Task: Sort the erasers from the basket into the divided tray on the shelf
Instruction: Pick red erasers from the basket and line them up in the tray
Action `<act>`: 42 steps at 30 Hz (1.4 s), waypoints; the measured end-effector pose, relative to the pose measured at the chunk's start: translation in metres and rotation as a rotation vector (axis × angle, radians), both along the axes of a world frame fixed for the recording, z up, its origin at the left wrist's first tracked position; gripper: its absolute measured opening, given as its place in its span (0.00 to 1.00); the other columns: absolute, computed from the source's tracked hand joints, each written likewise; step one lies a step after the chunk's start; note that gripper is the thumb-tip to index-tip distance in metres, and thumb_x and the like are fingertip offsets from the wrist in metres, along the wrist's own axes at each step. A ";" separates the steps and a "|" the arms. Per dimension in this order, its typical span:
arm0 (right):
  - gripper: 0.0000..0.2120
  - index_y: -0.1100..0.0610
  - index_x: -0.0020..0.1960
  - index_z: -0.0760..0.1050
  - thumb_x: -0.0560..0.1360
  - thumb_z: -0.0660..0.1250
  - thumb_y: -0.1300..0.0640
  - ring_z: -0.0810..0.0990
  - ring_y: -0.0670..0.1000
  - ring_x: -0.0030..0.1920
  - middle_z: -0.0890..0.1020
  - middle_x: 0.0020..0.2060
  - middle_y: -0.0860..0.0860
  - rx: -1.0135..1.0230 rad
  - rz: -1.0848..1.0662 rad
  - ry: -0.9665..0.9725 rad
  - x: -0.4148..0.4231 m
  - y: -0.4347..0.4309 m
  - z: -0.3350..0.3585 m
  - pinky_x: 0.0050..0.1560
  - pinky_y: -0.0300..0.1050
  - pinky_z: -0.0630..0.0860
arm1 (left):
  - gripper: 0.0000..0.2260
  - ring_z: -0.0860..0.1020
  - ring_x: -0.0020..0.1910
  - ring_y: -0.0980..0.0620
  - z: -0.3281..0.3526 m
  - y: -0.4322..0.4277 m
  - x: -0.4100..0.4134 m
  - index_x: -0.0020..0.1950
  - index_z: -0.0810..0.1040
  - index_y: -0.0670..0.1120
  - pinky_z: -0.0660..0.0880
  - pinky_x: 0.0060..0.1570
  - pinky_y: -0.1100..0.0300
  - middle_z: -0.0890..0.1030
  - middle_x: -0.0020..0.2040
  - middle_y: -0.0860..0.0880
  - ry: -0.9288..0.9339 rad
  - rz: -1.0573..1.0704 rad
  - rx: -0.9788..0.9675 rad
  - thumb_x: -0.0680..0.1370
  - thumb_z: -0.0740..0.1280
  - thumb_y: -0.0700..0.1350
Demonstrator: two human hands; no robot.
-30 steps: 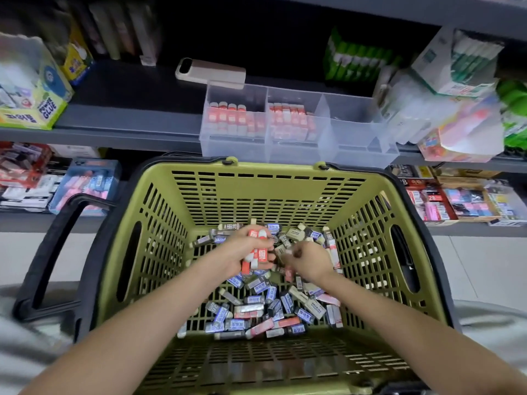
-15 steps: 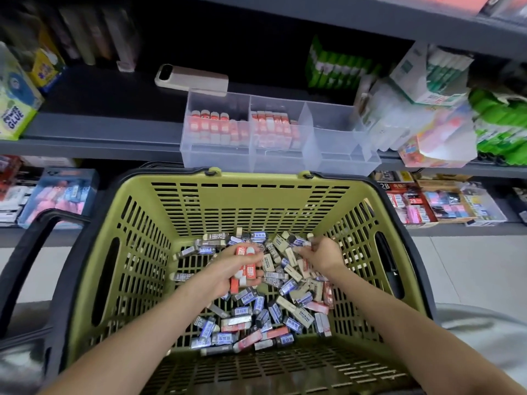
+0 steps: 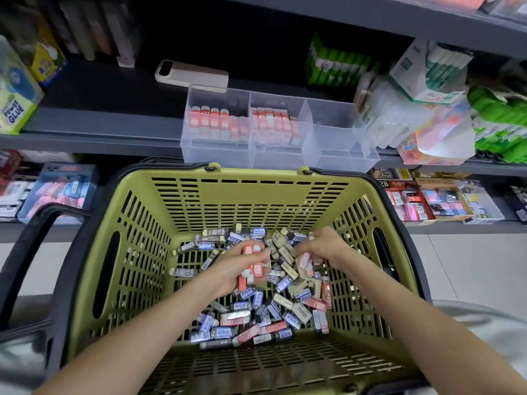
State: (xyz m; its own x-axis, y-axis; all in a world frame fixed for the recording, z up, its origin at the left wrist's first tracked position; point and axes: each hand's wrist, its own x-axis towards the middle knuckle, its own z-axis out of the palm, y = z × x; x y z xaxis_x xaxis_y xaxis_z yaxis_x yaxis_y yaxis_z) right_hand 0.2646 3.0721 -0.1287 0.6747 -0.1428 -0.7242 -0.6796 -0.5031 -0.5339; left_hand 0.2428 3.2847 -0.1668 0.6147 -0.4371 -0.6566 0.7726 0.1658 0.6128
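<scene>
Two hands are down in one green basket [image 3: 256, 178], and the loose erasers [image 3: 265, 312] cover its floor: dozens of them, blue-labelled, grey 2B, beige and red, too many and too jumbled to count. The left hand [image 3: 228, 273] has its fingers clenched round a bundle of red erasers [image 3: 253, 262]; at least three red-and-white sleeves show, stacked side by side just above the heap. The right hand [image 3: 325, 246] sits just beside it with its fingers curled down into the pile. They touch pale erasers there, but motion blur hides whether anything is actually grasped, so I cannot tell.

Up on the grey shelf [image 3: 99, 126], right behind the basket's far rim, stands one clear divided tray [image 3: 216, 155] with three sections across. The left section holds red-topped erasers standing upright, four plainly in the back row and more beside them. The middle section has another packed row of red-and-white ones, too blurred to count. The right section is split by a slanted divider. One phone [image 3: 194, 74] lies flat behind the tray.
</scene>
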 end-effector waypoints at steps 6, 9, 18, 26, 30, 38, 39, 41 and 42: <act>0.07 0.62 0.45 0.80 0.69 0.72 0.60 0.75 0.47 0.32 0.82 0.37 0.53 0.520 0.054 0.049 -0.014 0.038 0.037 0.29 0.35 0.74 | 0.27 0.83 0.47 0.40 0.011 -0.003 0.005 0.61 0.77 0.46 0.80 0.40 0.49 0.83 0.52 0.39 -0.003 -0.100 -0.084 0.64 0.76 0.51; 0.15 0.64 0.49 0.81 0.64 0.72 0.61 0.81 0.51 0.39 0.82 0.44 0.56 0.627 -0.025 0.038 -0.022 0.045 0.038 0.37 0.38 0.81 | 0.23 0.83 0.47 0.43 0.013 0.001 0.007 0.58 0.81 0.52 0.81 0.43 0.46 0.84 0.52 0.42 -0.036 -0.170 -0.158 0.64 0.78 0.49; 0.14 0.67 0.59 0.74 0.75 0.61 0.72 0.82 0.56 0.53 0.81 0.53 0.62 0.866 -0.170 0.016 -0.024 0.034 0.040 0.49 0.42 0.80 | 0.25 0.83 0.40 0.44 0.031 0.016 0.013 0.58 0.78 0.47 0.82 0.39 0.49 0.84 0.46 0.39 -0.047 -0.163 -0.073 0.63 0.75 0.37; 0.15 0.58 0.59 0.78 0.74 0.69 0.55 0.81 0.50 0.46 0.81 0.57 0.55 0.018 1.018 0.062 -0.079 0.066 -0.030 0.49 0.44 0.77 | 0.17 0.83 0.34 0.46 0.079 0.054 0.024 0.49 0.82 0.49 0.81 0.30 0.52 0.84 0.37 0.45 -0.132 -0.013 -0.078 0.61 0.72 0.37; 0.26 0.54 0.69 0.69 0.72 0.70 0.52 0.70 0.54 0.64 0.72 0.67 0.51 -0.180 1.375 -0.280 -0.091 0.082 -0.061 0.61 0.46 0.68 | 0.15 0.84 0.37 0.45 0.096 0.076 0.021 0.44 0.85 0.53 0.82 0.38 0.48 0.84 0.39 0.46 -0.232 -0.037 -0.170 0.60 0.76 0.40; 0.29 0.58 0.66 0.69 0.70 0.70 0.45 0.67 0.56 0.60 0.71 0.60 0.56 -0.400 1.549 -0.461 -0.076 0.098 -0.067 0.52 0.54 0.74 | 0.18 0.83 0.36 0.47 0.106 0.084 0.022 0.53 0.79 0.51 0.82 0.36 0.51 0.84 0.38 0.48 -0.268 0.091 -0.227 0.64 0.71 0.39; 0.29 0.59 0.66 0.68 0.71 0.70 0.46 0.67 0.56 0.60 0.71 0.60 0.57 -0.424 1.593 -0.484 -0.077 0.098 -0.067 0.51 0.54 0.74 | 0.18 0.83 0.36 0.47 0.107 0.083 0.022 0.53 0.78 0.51 0.81 0.36 0.51 0.83 0.38 0.48 -0.270 0.103 -0.231 0.65 0.70 0.39; 0.27 0.61 0.65 0.68 0.72 0.70 0.50 0.67 0.57 0.60 0.71 0.60 0.58 -0.464 1.659 -0.527 -0.079 0.100 -0.068 0.50 0.54 0.72 | 0.18 0.83 0.36 0.47 0.109 0.082 0.023 0.51 0.80 0.50 0.81 0.34 0.51 0.83 0.38 0.46 -0.265 0.127 -0.264 0.64 0.72 0.37; 0.25 0.61 0.64 0.69 0.72 0.70 0.52 0.66 0.58 0.61 0.70 0.60 0.59 -0.479 1.669 -0.540 -0.080 0.101 -0.068 0.49 0.54 0.72 | 0.17 0.83 0.36 0.46 0.110 0.083 0.023 0.49 0.81 0.50 0.81 0.34 0.52 0.83 0.38 0.46 -0.260 0.137 -0.286 0.62 0.73 0.37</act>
